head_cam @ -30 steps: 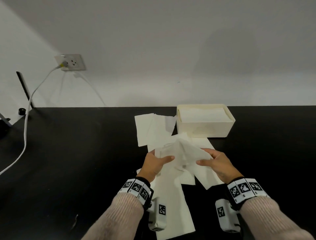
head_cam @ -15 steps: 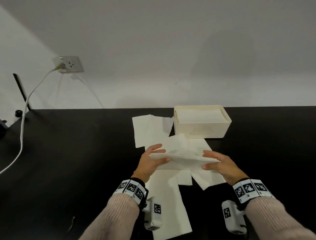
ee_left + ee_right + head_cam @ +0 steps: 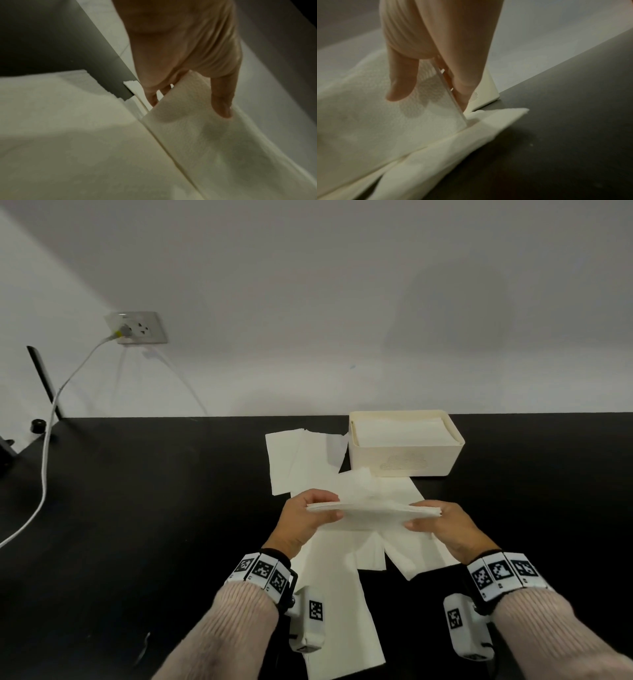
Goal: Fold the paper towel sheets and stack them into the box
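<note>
You are partway through, by the look of it — the box at the far edge of the black table already holds a stack of folded towels that reaches close to its rim, while several loose sheets lie flat and overlapping on the table between you and the box, not yet folded. How many are left you cannot count exactly, since they cover one another.

The folded sheet you are working on is off the table, held level above the loose ones and well short of the box. Your left hand pinches its left end, thumb under the near edge and fingers on the other face; your right hand pinches the right end the same way, thumb on one face, fingers behind. Both wrists are raised, palms turned inward toward each other, forearms angled in from either side. My judgement — this sheet is folded and ready to carry forward to the box
</note>
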